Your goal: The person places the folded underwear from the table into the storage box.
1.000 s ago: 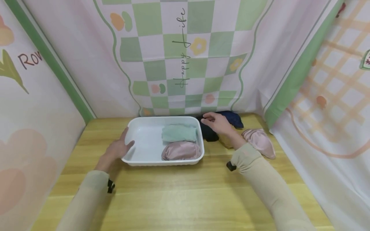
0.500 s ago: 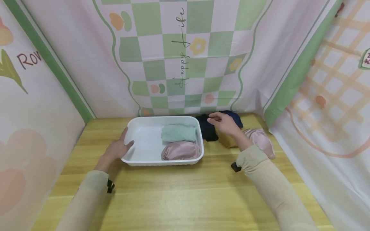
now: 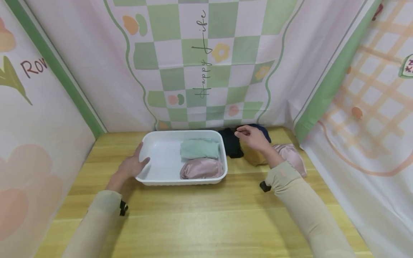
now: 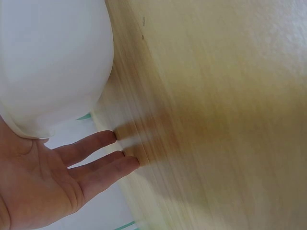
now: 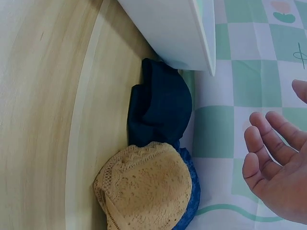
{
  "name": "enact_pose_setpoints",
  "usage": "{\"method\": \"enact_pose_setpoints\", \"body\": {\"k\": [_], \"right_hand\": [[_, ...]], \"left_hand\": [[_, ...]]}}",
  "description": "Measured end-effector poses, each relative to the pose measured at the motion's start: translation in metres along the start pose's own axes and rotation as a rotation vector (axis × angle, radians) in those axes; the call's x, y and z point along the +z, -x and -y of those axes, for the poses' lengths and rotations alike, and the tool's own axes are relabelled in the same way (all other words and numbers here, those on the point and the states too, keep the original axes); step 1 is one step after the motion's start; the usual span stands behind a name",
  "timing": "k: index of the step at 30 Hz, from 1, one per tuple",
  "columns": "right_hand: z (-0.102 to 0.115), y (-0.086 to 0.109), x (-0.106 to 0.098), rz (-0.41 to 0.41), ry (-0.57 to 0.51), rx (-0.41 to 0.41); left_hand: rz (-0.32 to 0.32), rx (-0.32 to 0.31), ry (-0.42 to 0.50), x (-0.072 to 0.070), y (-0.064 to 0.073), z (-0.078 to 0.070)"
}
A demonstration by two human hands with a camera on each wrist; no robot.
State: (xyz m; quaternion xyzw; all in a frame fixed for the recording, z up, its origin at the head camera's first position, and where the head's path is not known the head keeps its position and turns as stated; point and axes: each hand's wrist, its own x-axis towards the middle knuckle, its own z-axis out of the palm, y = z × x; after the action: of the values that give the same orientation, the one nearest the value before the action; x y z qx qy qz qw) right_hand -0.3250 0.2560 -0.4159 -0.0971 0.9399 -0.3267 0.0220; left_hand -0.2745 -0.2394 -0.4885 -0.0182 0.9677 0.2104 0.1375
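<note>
My left hand (image 3: 129,166) rests on the left end of a white tray (image 3: 182,181), its thumb over the rim. In the left wrist view its fingers (image 4: 109,177) stretch down beside the tray's outer wall, tips close to the tabletop. Inside the tray's right half lie a folded mint-green cloth garment (image 3: 199,149) and a folded pink satin one (image 3: 202,168). My right hand (image 3: 253,139) hovers over a row of folded garments, fingers loosely bent, holding nothing. Below it are a tan lace bra (image 5: 148,187), a black garment (image 5: 163,103) and a navy lace one (image 5: 193,191).
A pink satin garment (image 3: 292,157) lies at the right, partly behind my right forearm. The wooden table (image 3: 193,222) ends at a checked curtain (image 3: 206,71) at the back. More curtains hang on both sides.
My right hand has drawn back slightly to the right, away from the tray, uncovering more of the black and tan garments. The left hand and the tray stay put.
</note>
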Motion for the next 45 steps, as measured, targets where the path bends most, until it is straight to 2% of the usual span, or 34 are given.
{"method": "enact_pose_setpoints", "body": {"k": [18,32,39,45], "right_hand": [[-0.031,0.003,-0.007,-0.018,-0.051,0.043],[-0.043,0.012,-0.019,-0.045,0.0,0.068],[-0.051,0.016,-0.023,-0.016,-0.016,0.118],[-0.057,0.02,-0.026,-0.014,0.004,0.113]], "left_hand": [[0.011,-0.007,0.01,-0.003,0.001,-0.002],[0.007,-0.004,0.0,-0.002,0.0,-0.002],[0.014,-0.012,0.003,-0.003,0.0,-0.002],[0.022,-0.021,0.008,-0.003,0.0,-0.003]]}}
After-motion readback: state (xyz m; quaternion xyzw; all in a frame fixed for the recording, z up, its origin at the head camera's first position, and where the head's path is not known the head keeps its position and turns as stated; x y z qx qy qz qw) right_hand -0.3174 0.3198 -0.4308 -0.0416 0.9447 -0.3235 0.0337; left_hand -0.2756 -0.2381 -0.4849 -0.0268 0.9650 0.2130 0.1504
